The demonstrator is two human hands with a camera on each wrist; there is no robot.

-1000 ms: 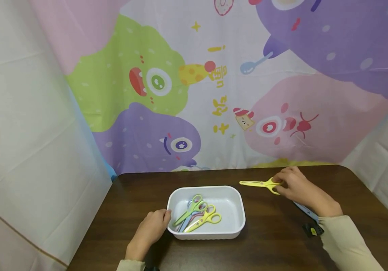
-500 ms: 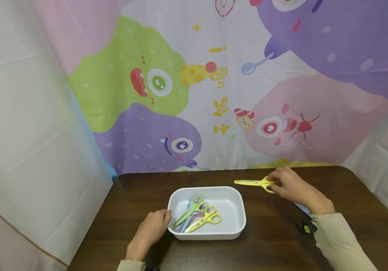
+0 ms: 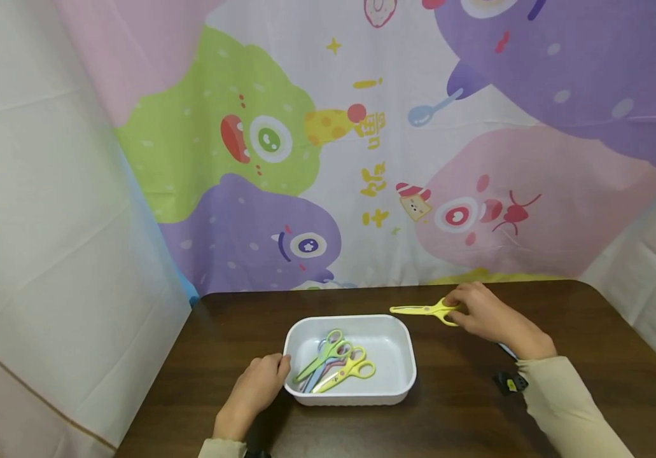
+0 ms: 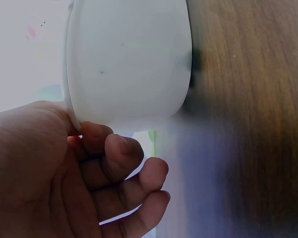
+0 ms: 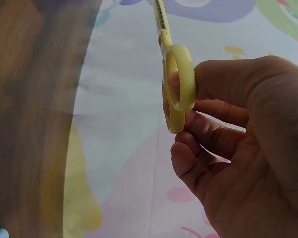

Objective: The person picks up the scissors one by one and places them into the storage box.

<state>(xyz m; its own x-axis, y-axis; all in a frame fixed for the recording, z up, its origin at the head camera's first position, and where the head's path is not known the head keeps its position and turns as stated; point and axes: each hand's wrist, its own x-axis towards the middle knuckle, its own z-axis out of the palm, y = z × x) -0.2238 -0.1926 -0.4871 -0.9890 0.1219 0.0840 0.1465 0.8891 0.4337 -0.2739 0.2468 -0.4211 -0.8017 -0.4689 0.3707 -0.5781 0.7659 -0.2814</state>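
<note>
My right hand (image 3: 479, 313) pinches a pair of yellow scissors (image 3: 424, 310) by the handle loops, blades pointing left, just past the back right corner of a white plastic tray (image 3: 396, 397). In the right wrist view, thumb and fingers meet on the yellow handle loops (image 5: 187, 79). My left hand (image 3: 256, 388) grips the tray's left rim between thumb and fingers; the left wrist view shows the outer wall (image 4: 129, 59) beside the curled fingers. Inside the tray, green scissors (image 3: 328, 353) and another yellow pair (image 3: 341, 374) lie over blue and pink ones.
A blue item (image 3: 508, 350) lies on the dark wooden table (image 3: 448, 420), mostly hidden behind the right wrist. A black device (image 3: 511, 383) sits at the right cuff. A cartoon-print cloth (image 3: 385, 254) hangs along the table's back edge, with white cloth on both sides.
My right hand has moved left with the yellow scissors, closer to the tray. The blue item is now more covered by the right wrist. The left hand and tray stay in place.
</note>
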